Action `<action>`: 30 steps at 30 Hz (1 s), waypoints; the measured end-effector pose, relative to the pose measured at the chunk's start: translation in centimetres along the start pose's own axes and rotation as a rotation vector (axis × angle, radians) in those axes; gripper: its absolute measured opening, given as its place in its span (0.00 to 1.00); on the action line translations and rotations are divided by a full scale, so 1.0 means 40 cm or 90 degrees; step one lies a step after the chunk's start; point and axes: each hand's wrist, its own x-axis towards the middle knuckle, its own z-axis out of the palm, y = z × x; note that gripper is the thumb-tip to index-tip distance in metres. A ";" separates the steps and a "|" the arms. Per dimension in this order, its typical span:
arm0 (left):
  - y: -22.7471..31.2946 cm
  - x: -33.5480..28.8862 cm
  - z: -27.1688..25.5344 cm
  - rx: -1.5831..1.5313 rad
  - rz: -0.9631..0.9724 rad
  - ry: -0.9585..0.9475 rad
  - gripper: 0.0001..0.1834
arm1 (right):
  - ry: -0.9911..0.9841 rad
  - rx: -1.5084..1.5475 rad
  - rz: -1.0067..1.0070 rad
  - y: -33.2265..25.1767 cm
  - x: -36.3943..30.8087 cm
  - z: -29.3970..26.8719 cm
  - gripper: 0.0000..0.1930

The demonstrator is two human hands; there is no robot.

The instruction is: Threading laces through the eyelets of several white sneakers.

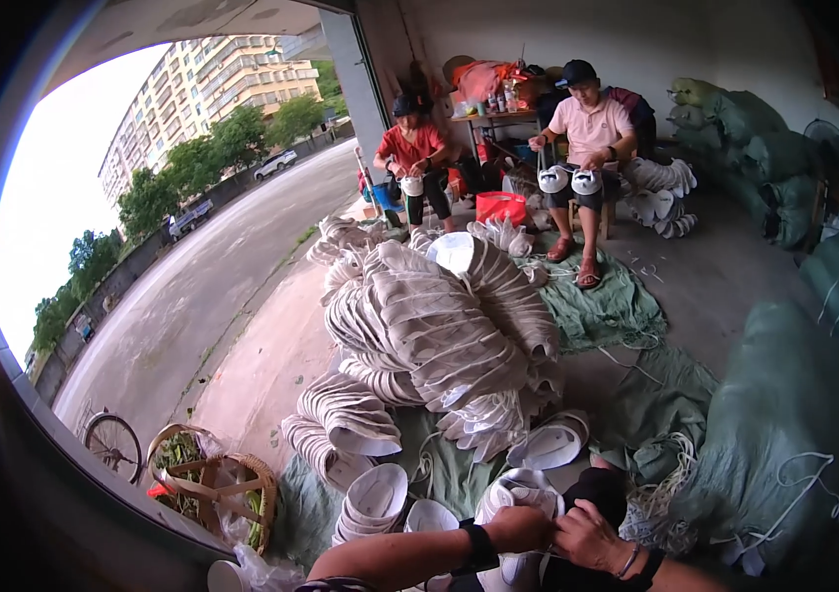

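Note:
At the lower edge, a white fabric shoe upper (516, 485) sits just in front of me. My left hand (521, 530), closed in a fist, lies against its near side. Close beside it, my right hand (592, 541) has its fingers pinched together, pointing toward the left one. Whatever the fingers grip is too small or hidden to make out. Another white upper (547, 441) rests just beyond, its opening toward me. To the left stand nested white uppers (376, 493), with a further one (431, 518) beside my left forearm.
A large heap of stacked uppers (429, 316) rises ahead on green sheeting (607, 296). Stuffed green sacks (765, 424) stand at right, with loose white cords (671, 474) nearby. A wicker basket (212, 483) is at left. Two seated people (592, 133) handle white uppers farther back.

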 end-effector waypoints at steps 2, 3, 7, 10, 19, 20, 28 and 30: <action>0.012 0.000 -0.012 -0.001 -0.003 -0.031 0.14 | 0.000 -0.018 -0.012 0.002 -0.004 0.002 0.02; 0.013 -0.001 -0.015 -0.005 -0.007 -0.027 0.14 | 0.005 -0.023 -0.013 0.004 -0.006 0.003 0.02; -0.001 -0.011 -0.013 -0.008 -0.003 -0.010 0.16 | 0.000 -0.014 0.000 0.016 -0.005 0.020 0.03; -0.005 -0.018 -0.008 -0.024 0.010 0.023 0.15 | 0.024 -0.017 -0.018 0.015 -0.003 0.036 0.03; -0.059 -0.145 -0.045 -0.420 -0.002 0.371 0.10 | -0.035 0.181 0.146 -0.010 0.036 -0.017 0.14; -0.069 -0.170 -0.048 -0.614 -0.147 0.286 0.09 | -0.015 0.176 0.131 -0.018 0.044 -0.024 0.17; -0.030 -0.184 -0.003 -0.443 -0.015 0.480 0.07 | -0.098 0.653 0.410 -0.134 0.158 0.052 0.07; -0.088 -0.180 0.007 -0.533 -0.068 0.572 0.08 | -0.126 0.772 0.453 -0.101 0.139 0.044 0.07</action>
